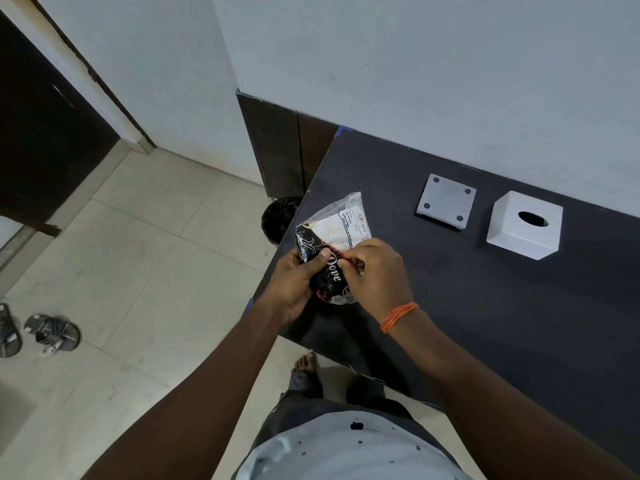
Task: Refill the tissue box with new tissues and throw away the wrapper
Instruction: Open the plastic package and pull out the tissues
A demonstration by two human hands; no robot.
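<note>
I hold a pack of tissues (337,230) in a black-and-white plastic wrapper above the left corner of the dark table (485,306). My left hand (298,282) grips its lower black end. My right hand (374,268), with an orange thread on the wrist, pinches the wrapper near its red strip. The white tissue box cover (524,225), with an oval slot on top, stands at the back right of the table. Its flat grey base plate (446,200) lies separately to the left of the cover.
A black bin (278,216) lined with a dark bag stands on the floor just past the table's left edge. Sandals (52,332) lie on the tiled floor at the far left. A white wall runs behind the table. My bare foot (306,363) is under the table's front edge.
</note>
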